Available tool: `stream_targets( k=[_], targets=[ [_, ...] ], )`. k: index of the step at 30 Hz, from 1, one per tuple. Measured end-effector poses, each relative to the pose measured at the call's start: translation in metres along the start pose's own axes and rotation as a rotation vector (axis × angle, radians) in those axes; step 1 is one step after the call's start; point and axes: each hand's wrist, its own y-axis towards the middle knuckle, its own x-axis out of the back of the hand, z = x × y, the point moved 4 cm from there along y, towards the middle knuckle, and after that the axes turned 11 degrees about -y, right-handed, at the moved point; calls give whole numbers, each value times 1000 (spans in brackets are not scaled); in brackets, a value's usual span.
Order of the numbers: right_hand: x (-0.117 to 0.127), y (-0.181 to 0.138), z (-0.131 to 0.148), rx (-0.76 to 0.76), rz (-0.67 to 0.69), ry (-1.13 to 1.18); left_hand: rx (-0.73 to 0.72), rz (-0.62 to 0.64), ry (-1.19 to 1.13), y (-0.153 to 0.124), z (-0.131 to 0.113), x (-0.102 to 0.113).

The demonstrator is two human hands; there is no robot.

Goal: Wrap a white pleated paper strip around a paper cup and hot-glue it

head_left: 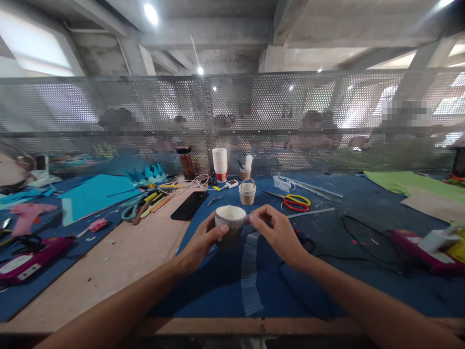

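A pale cup [231, 218] with a greyish side is held above the blue mat, its open mouth facing up. My left hand [203, 240] wraps round its left side, with the thumb pressed on the near wall. At the cup's right edge, the fingers of my right hand [278, 232] are pinched together; what they grip is too small to make out. A pleated, see-through strip [250, 276] lies below the hands. Just beyond the cup stands a small bucket [247, 193] with a looped handle and a white rim.
Red-and-yellow scissors [296, 202] lie to the right, a black phone [189, 205] to the left. Farther back stand stacked paper cups [220, 164] and a brown bottle [186, 163]. A perforated metal screen [254, 121] closes off the back, with people behind it. Cables cross the right side.
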Motion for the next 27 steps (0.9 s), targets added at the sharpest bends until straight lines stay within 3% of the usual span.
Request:
stream_targets(
  k=[11,17,27],
  targets=[
    [-2,-3,7,29,12,-57,-76,-66,187,2,1,1],
    [-4,-7,13,150,7,-141,-69,-137,149,2,-1,3],
    [-10,-15,20,297,41,-153,-59,-53,109,-1,-3,2]
  ],
)
